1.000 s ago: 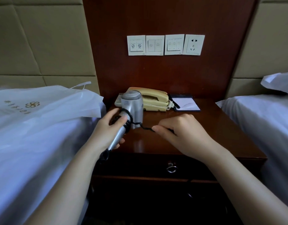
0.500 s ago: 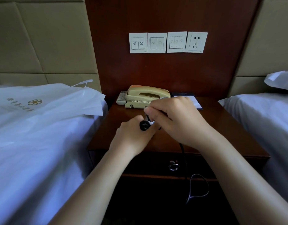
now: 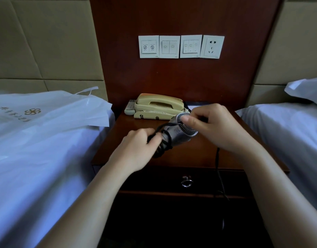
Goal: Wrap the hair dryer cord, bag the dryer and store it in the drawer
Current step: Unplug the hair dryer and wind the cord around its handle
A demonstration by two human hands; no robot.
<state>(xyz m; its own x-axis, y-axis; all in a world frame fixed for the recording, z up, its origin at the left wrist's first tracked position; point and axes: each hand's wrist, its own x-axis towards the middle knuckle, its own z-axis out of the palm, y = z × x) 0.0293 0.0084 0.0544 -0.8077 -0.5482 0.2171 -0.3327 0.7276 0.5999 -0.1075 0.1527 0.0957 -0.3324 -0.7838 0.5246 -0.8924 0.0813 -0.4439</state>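
A silver hair dryer (image 3: 179, 134) is held over the wooden nightstand (image 3: 204, 156), its grille end pointing right. My left hand (image 3: 136, 149) grips its handle, where several turns of black cord (image 3: 163, 145) are wound. My right hand (image 3: 211, 126) pinches the cord against the dryer's grille end. The loose cord (image 3: 218, 172) hangs from under my right hand past the closed drawer (image 3: 154, 179) with its ring pull (image 3: 186, 182). A white plastic bag (image 3: 52, 111) lies flat on the left bed.
A beige telephone (image 3: 158, 107) and a remote (image 3: 130, 109) stand at the back of the nightstand, with a notepad (image 3: 197, 106) partly hidden behind my right hand. Wall switches and a socket (image 3: 212, 47) are above. White beds (image 3: 286, 133) flank both sides.
The dryer has turned so its silver body and grille show again. My right hand has brought the cord over the body to the grille end. More cord is wound on the handle.
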